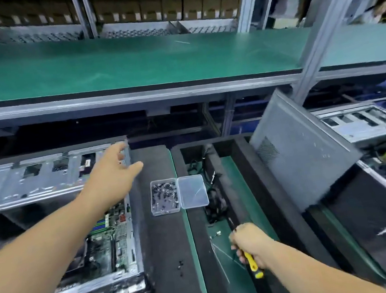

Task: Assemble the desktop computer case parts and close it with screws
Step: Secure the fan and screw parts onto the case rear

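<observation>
Right hand (249, 244) grips, apparently, a screwdriver (251, 262).

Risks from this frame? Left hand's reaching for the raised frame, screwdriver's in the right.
1. The left hand reaches open toward the raised metal frame; its sheet edges might nick fingers, or it may drop onto the motherboard.
2. The screw box sits open near that arm; a sweep could spill it.
3. Loose screws on the mat could get lost.
4. The right hand holds the screwdriver tip-forward near the cables.

No text, label, brand or number is legible anywhere in view.
</observation>
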